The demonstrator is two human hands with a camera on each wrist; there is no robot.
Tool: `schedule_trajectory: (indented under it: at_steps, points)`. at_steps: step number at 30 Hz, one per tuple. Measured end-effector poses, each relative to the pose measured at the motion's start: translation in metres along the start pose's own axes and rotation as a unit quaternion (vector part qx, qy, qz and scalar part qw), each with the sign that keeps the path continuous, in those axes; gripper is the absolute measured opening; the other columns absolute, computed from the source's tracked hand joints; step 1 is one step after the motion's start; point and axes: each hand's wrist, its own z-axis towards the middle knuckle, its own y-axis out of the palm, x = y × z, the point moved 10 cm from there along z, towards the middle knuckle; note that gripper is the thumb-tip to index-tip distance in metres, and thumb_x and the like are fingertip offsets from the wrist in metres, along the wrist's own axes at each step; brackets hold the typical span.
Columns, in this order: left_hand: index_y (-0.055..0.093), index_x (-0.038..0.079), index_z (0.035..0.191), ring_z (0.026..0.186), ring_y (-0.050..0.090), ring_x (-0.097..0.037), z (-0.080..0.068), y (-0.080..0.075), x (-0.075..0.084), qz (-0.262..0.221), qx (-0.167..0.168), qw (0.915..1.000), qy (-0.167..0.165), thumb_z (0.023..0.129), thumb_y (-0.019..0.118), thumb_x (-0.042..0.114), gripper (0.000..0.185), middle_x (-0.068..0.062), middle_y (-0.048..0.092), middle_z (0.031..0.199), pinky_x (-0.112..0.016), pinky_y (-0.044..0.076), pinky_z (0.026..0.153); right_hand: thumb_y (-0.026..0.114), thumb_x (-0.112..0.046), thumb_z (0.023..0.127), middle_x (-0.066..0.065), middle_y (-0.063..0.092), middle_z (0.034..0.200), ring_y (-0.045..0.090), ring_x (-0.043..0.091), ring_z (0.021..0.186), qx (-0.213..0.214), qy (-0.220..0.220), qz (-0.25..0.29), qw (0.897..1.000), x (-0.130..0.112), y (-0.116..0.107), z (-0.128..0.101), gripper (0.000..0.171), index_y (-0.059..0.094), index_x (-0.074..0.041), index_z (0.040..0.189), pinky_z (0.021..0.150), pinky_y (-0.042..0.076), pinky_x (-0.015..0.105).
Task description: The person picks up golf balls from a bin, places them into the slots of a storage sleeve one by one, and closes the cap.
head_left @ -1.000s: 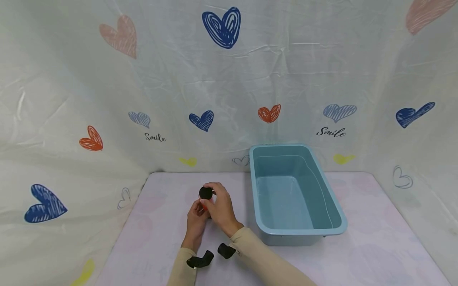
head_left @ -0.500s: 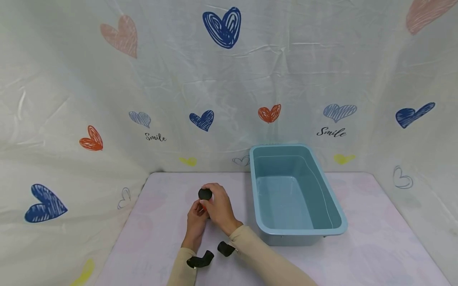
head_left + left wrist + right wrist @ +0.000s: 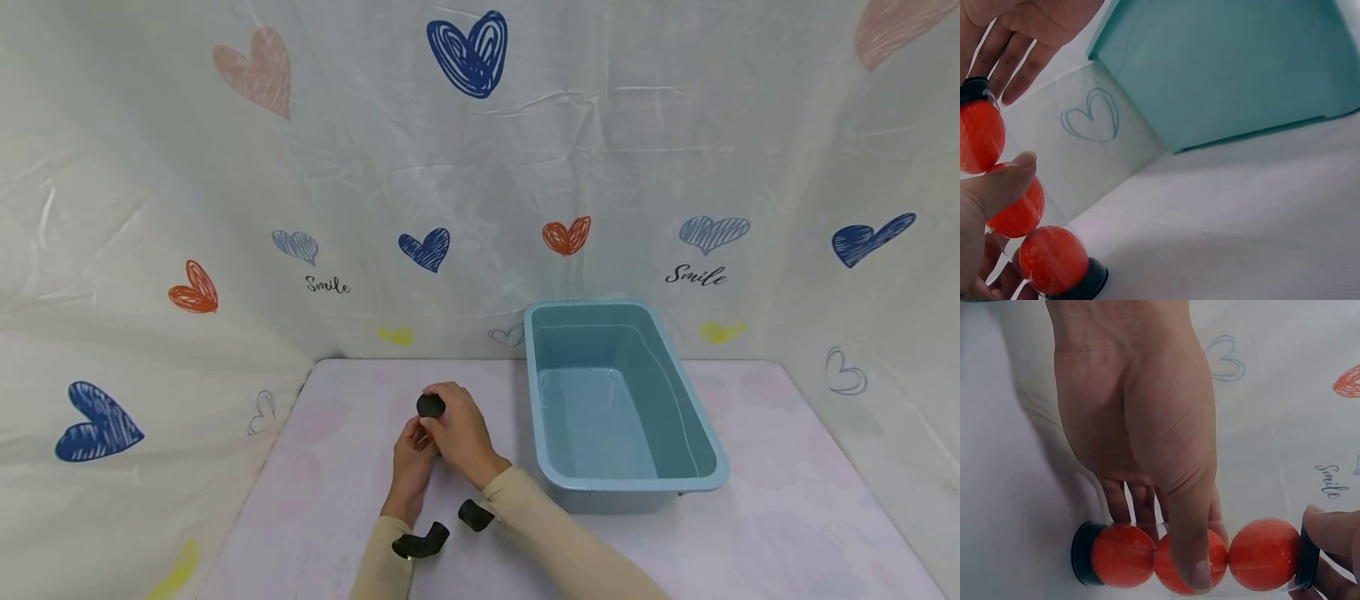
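Observation:
A clear tube with red balls inside (image 3: 1124, 556) and a black cap at each end is held between my two hands. In the head view its upper black cap (image 3: 431, 406) faces the camera. My left hand (image 3: 411, 471) grips the middle of the tube, its thumb (image 3: 1013, 181) lying across the middle ball. At the upper end, my right hand (image 3: 461, 437) pinches the black cap (image 3: 1307, 553) between thumb and fingers. The lower cap (image 3: 1088, 279) shows below the left hand in the left wrist view. Most of the tube is hidden behind the hands in the head view.
A light blue plastic tub (image 3: 566, 484) stands right of the hands, with nothing seen inside. Black curved camera mounts (image 3: 422, 542) sit at the sleeves. Behind the pale table (image 3: 322, 467) hangs a white sheet (image 3: 480, 175) printed with hearts.

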Motion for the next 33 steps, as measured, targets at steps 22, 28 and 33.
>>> schedule_trajectory:
  at_steps: [22, 28, 33]
  points:
    - [0.055, 0.001, 0.148, 0.127, 0.058, -0.030, -0.001, 0.000, 0.000, 0.017, -0.006, 0.9998, -0.012, 0.102, 0.065, 0.005, 0.046, -0.023, 0.058, 0.147, -0.022, 0.051, 0.091, 0.079, -0.010, 0.094, 0.008, 0.071, 0.124, 0.065, 0.028, 0.114, -0.012, -0.086, -0.172, 0.981, -0.024, 0.000, 0.002, 0.033, 0.075, -0.005, 0.126, 0.093, 0.054, 0.042]
    - [0.055, 0.001, 0.147, 0.129, 0.058, -0.032, -0.001, 0.001, 0.000, 0.021, -0.003, 0.9997, -0.010, 0.103, 0.065, 0.006, 0.045, -0.023, 0.058, 0.147, -0.025, 0.052, 0.097, 0.078, -0.013, 0.096, 0.008, 0.070, 0.126, 0.065, 0.027, 0.114, -0.024, -0.104, -0.228, 0.968, -0.027, 0.003, 0.001, 0.033, 0.073, -0.007, 0.128, 0.092, 0.055, 0.042]
    - [0.055, 0.001, 0.146, 0.133, 0.056, -0.038, -0.001, 0.000, -0.001, 0.021, -0.002, 0.9997, -0.009, 0.105, 0.065, 0.009, 0.044, -0.024, 0.057, 0.148, -0.038, 0.052, 0.107, 0.075, -0.019, 0.100, 0.007, 0.068, 0.130, 0.065, 0.025, 0.117, -0.036, -0.124, -0.296, 0.947, -0.027, 0.011, -0.001, 0.035, 0.070, -0.008, 0.132, 0.099, 0.054, 0.042]
